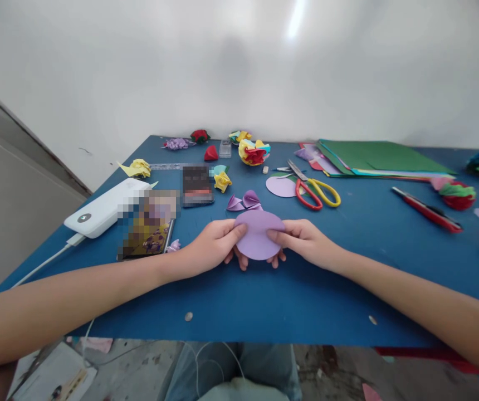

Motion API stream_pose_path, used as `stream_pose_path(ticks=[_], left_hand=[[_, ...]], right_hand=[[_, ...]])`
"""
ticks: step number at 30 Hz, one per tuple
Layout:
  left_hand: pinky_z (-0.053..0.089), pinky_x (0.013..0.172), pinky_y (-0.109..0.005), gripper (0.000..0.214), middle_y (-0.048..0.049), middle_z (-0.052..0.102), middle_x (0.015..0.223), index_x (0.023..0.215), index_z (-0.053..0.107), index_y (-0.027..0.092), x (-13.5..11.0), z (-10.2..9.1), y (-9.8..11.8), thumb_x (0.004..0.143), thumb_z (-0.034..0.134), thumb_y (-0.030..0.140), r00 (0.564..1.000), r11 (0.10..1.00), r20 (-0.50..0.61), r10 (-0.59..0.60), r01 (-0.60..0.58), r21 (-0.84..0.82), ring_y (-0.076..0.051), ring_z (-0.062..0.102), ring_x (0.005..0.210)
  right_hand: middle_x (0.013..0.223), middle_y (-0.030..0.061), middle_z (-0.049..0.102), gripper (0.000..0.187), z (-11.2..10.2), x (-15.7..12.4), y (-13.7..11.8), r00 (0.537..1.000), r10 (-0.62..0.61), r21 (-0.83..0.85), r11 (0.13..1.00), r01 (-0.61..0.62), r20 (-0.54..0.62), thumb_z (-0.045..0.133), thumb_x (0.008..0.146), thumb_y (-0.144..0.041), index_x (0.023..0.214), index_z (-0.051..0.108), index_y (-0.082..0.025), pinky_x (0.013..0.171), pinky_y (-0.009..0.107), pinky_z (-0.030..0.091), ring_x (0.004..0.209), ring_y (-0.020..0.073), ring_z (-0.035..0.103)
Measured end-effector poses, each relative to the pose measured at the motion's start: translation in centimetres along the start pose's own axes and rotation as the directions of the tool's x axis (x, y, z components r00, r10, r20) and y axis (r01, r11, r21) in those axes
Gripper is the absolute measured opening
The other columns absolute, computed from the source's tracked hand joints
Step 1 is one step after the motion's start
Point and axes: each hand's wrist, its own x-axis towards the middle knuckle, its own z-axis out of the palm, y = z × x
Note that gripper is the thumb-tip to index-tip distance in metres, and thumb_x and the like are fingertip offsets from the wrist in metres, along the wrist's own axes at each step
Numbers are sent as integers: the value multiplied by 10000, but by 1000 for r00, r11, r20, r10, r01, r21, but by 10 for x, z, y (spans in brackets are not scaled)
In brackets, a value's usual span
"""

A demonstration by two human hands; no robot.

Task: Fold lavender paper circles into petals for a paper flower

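Note:
A round purple paper disc [259,245] is held up between my two hands, just above the near middle of the blue table [289,312]. My left hand [223,239] pinches its left edge, thumb on top and fingers underneath. On the opposite edge, my right hand [296,239] grips it the same way. Right behind the disc lie folded purple paper pieces [243,200]. Scissors [312,189] with one red and one yellow handle rest beyond my right hand, partly over a pale purple paper circle [280,186].
Left of my hands are a phone [151,234], a darker phone [198,186] and a white power bank [108,209] with a cable. Paper flowers [254,152] line the back. Coloured paper sheets [381,156] and a red utility knife [427,210] lie to the right.

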Motion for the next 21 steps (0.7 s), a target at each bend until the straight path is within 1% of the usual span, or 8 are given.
stream_pose_path(ticks=[4, 7, 10, 12, 15, 17, 19, 21], left_hand=[[383, 416, -168, 264, -52, 623, 612, 935, 526, 100, 0, -2, 1, 881, 389, 319, 1000, 1000, -25, -2, 1, -30, -125, 595, 536], [402, 404, -186, 277, -82, 639, 673, 960, 539, 90, 1, -6, -2, 816, 383, 268, 1000, 990, -15, -15, 13, -140, -174, 628, 608], [399, 358, -199, 396, -98, 630, 670, 917, 550, 81, 3, -7, -5, 801, 354, 404, 999, 973, -24, -27, 21, -229, -201, 627, 589], [398, 354, -193, 482, -94, 621, 671, 869, 570, 83, 3, -6, -4, 831, 321, 495, 997, 984, -54, -57, 47, -174, -180, 613, 567], [381, 365, -147, 366, -39, 606, 678, 889, 587, 115, 1, -3, 0, 798, 504, 459, 997, 999, -64, -37, 37, -8, -123, 582, 560], [350, 362, -126, 294, -6, 593, 657, 911, 598, 132, 0, -2, 1, 782, 567, 395, 998, 998, -59, -31, 34, 54, -78, 533, 505], [336, 369, -122, 254, 8, 591, 639, 911, 610, 135, -1, -1, 0, 793, 565, 356, 998, 997, -60, -24, 28, 72, -49, 485, 459], [355, 397, -128, 237, 9, 597, 632, 918, 616, 131, 0, -1, -3, 805, 555, 330, 998, 997, -58, -15, 19, 72, -46, 483, 456]], right_hand=[[661, 15, 633, 288, -1, -1, 3, 998, -58, -37, 998, 57, -32, 468, 861, -275, 1095, 563, -135, 522, 219, 473, 559, 103, 586], [703, 15, 635, 304, -1, -2, 8, 992, -106, -111, 989, 98, -64, 435, 841, -186, 1108, 579, -160, 526, 219, 482, 574, 102, 584], [735, 12, 638, 330, 0, -4, 12, 977, -183, -215, 964, 157, -106, 402, 816, -121, 1074, 599, -178, 543, 215, 488, 581, 96, 586], [746, 4, 644, 355, 1, -5, 13, 965, -233, -305, 934, 187, -122, 385, 801, -90, 1063, 603, -191, 555, 204, 488, 584, 90, 590], [756, -11, 661, 408, 2, -7, 13, 947, -293, -461, 864, 204, -130, 381, 768, -55, 1077, 597, -211, 559, 187, 485, 586, 85, 600], [841, -3, 680, 427, 3, -8, 12, 930, -345, -564, 797, 218, -128, 399, 746, -50, 1087, 595, -217, 622, 196, 499, 674, 102, 631], [962, 10, 677, 417, 3, -8, 12, 909, -400, -643, 728, 237, -118, 416, 747, -59, 1088, 598, -217, 727, 216, 498, 818, 126, 641], [1041, 15, 659, 394, 3, -8, 12, 890, -442, -691, 679, 248, -115, 422, 764, -76, 1087, 599, -216, 793, 223, 484, 913, 137, 627]])
